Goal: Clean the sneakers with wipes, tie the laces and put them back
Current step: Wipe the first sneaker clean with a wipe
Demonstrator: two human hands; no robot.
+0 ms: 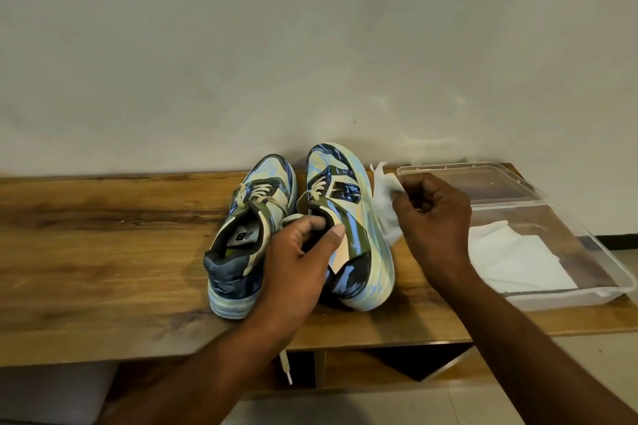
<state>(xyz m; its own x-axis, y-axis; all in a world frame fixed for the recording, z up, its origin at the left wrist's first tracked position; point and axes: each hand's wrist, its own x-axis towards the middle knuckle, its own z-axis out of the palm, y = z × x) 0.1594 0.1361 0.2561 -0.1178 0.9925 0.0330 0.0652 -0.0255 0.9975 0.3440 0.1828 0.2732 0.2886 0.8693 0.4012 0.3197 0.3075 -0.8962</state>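
Note:
Two blue, cream and olive patterned sneakers stand on a wooden table (103,235), toes toward the wall. The left sneaker (241,238) rests flat. The right sneaker (359,224) is tipped onto its side, and my left hand (300,262) grips its collar, fingers inside the opening and thumb on the outer side. My right hand (435,221) holds a crumpled white wipe (385,203) against the right sneaker's sole edge. A loose lace end (286,364) hangs over the table's front edge.
A clear plastic box (587,252) sits at the right end of the table with more white wipes (518,259) inside; its lid (466,179) stands open toward the wall. A plain wall runs close behind. Tiled floor shows below.

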